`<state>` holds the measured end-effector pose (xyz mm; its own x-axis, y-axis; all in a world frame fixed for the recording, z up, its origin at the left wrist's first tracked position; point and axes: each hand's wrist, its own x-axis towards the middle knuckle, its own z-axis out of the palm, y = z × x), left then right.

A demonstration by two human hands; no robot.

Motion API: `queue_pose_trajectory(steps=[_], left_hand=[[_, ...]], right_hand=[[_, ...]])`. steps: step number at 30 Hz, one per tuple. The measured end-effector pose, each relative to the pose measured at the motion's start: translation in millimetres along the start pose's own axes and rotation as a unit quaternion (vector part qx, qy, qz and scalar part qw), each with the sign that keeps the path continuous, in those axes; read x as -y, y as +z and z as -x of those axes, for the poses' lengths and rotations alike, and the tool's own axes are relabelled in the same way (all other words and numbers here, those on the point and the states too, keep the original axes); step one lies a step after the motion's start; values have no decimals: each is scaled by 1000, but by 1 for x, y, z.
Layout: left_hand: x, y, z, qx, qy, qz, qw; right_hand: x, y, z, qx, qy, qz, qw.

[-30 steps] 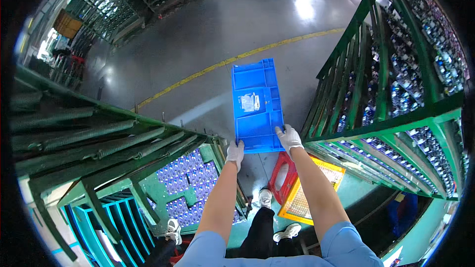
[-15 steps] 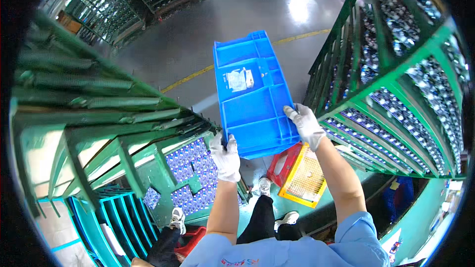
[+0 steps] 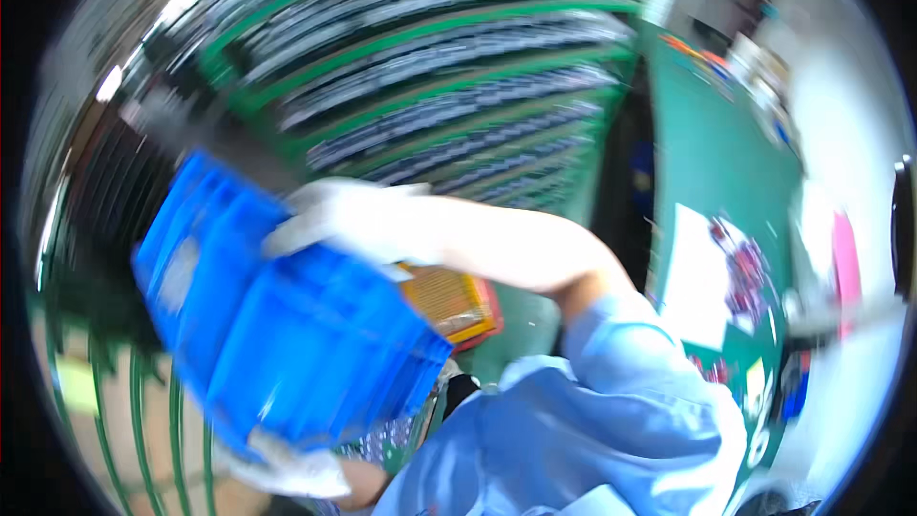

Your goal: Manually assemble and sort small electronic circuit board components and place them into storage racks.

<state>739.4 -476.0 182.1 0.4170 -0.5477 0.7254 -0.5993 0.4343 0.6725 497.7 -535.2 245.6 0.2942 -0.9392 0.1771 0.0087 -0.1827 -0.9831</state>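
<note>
Between my two white-gloved hands I carry a blue plastic crate, tilted, its ribbed surface towards me and a pale label patch on it. My right hand grips the crate's upper edge, the arm stretched across in front of me. At the crate's lower edge is my left hand, its fingers closed on the rim, partly blurred by motion. What the crate holds, if anything, cannot be seen.
A green rack with several tiers of small parts stands ahead. To the right runs a green workbench with a white sheet and purplish parts. A yellow crate edged with red sits low behind the blue crate. Green bars rise at left.
My view has swung to the right, towards the rack and workbench. The blue crate stays in both hands and now appears further left, turned and closer to me.
</note>
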Motion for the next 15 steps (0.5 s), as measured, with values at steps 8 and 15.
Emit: queue_pose_trajectory(steps=[8, 15], left_hand=[[-114, -55, 102, 122, -47, 91, 987], [-141, -63, 150, 328, 58, 378, 864]], right_hand=[[68, -43, 168, -78, 20, 171, 982], [143, -78, 284, -198, 45, 88, 975]])
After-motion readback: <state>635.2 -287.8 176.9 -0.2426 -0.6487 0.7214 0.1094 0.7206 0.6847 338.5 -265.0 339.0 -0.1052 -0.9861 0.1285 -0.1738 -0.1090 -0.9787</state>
